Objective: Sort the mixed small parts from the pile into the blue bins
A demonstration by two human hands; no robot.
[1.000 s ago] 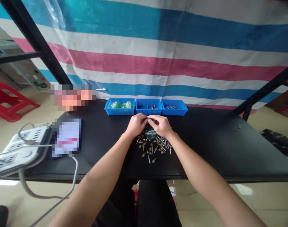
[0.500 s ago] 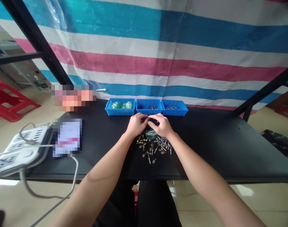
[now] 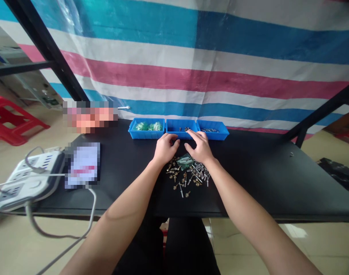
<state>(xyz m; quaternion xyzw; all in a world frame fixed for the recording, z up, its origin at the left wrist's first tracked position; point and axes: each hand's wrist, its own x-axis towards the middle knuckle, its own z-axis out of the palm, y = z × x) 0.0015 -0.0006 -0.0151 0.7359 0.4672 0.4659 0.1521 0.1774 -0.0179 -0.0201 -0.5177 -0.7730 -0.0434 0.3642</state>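
Note:
My right hand (image 3: 200,148) has its fingers apart, the index finger reaching over the front wall of the middle blue bin (image 3: 174,133), where a few small brass-coloured parts lie. Just in front of that bin, my left hand (image 3: 166,148) is curled, its thumb and fingers close together; whatever it holds is hidden. Below both hands lie a heap of silver rivets (image 3: 203,172), brass-coloured screws (image 3: 175,187) and a small green bag (image 3: 185,162). The left blue bin (image 3: 147,135) contains green bags, and the right blue bin (image 3: 220,134) contains silver pins.
On the left of the black table (image 3: 263,183) are a white power strip (image 3: 36,183), cables and a blurred flat device (image 3: 84,164). A striped sheet (image 3: 163,72) hangs behind the bins. Black frame bars (image 3: 45,49) rise at both sides.
My right hand has moved away from my left hand, its fingers spreading and its index finger now over the middle bin. My left hand has stayed nearly in place.

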